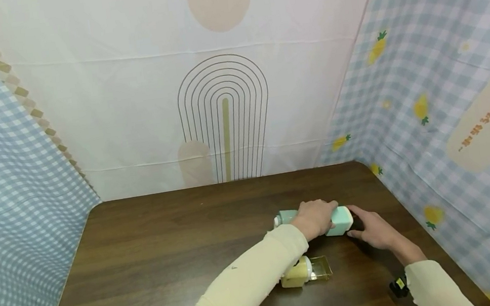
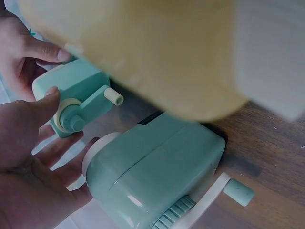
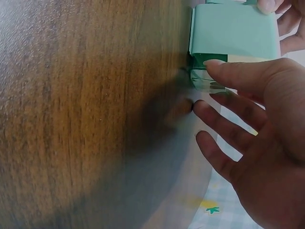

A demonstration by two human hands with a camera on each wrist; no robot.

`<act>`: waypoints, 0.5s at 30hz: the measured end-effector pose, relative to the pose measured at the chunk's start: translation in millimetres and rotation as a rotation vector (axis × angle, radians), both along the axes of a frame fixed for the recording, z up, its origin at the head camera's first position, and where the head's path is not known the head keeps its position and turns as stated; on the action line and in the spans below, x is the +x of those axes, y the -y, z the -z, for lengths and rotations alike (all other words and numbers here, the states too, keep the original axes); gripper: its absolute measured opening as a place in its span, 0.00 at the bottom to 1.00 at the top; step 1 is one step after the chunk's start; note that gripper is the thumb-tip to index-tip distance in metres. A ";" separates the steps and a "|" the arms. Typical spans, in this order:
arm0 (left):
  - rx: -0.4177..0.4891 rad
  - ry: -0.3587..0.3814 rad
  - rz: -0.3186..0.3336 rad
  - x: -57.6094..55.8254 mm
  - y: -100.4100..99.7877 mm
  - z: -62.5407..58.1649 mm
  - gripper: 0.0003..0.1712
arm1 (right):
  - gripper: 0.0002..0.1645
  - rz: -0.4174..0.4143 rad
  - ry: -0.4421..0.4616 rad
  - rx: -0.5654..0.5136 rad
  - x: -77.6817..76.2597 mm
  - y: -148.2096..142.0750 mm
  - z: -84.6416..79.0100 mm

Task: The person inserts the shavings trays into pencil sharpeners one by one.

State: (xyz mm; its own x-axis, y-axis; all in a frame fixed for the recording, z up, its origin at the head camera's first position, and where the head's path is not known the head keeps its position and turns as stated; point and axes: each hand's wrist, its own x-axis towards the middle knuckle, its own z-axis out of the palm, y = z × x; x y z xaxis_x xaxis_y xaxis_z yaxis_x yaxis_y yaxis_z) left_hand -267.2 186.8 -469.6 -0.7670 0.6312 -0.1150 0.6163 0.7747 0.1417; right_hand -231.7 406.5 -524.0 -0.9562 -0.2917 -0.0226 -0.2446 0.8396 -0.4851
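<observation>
My left hand (image 1: 315,217) grips a mint green crank pencil sharpener (image 1: 340,220) near the table's right side. Its crank arm (image 2: 95,102) and pale knob show in the left wrist view. At the sharpener's right end, my right hand (image 1: 376,230) pinches a clear shavings drawer (image 3: 207,81) between thumb and forefinger; the drawer juts slightly out of the body. A greyer green sharpener (image 2: 157,162) lies beside my left hand, its crank toward the lower right. Closer to me is a yellow sharpener (image 1: 294,273), with a clear yellowish drawer (image 1: 320,268) at its right end.
The brown wooden table (image 1: 169,244) extends left and behind the sharpeners. A printed cloth (image 1: 129,111) hangs along its back edge, and checked cloths hang at both sides. A small black device (image 1: 399,286) is at my right sleeve.
</observation>
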 end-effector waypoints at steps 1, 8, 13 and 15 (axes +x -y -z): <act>0.000 0.002 -0.001 0.3 -0.1 0.4 0.32 | 0.42 0.000 0.001 0.003 0.2 0.1 0.2; 0.001 0.007 0.009 3.1 0.8 -1.1 0.28 | 0.43 -0.003 0.022 0.014 0.7 -0.4 0.8; -0.007 -0.011 0.008 2.2 0.7 -3.0 0.29 | 0.43 -0.006 0.011 0.013 -1.8 -0.7 -0.5; -0.007 -0.009 0.006 2.3 1.0 -4.2 0.29 | 0.43 -0.006 0.011 0.012 -2.6 -0.8 -1.1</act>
State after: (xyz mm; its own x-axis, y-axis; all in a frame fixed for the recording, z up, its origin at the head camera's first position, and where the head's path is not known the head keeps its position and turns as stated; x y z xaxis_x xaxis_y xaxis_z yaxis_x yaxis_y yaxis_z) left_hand -264.9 185.8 -465.4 -0.7640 0.6352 -0.1129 0.6224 0.7718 0.1304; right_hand -234.3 407.4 -522.9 -0.9543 -0.2967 -0.0363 -0.2442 0.8439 -0.4776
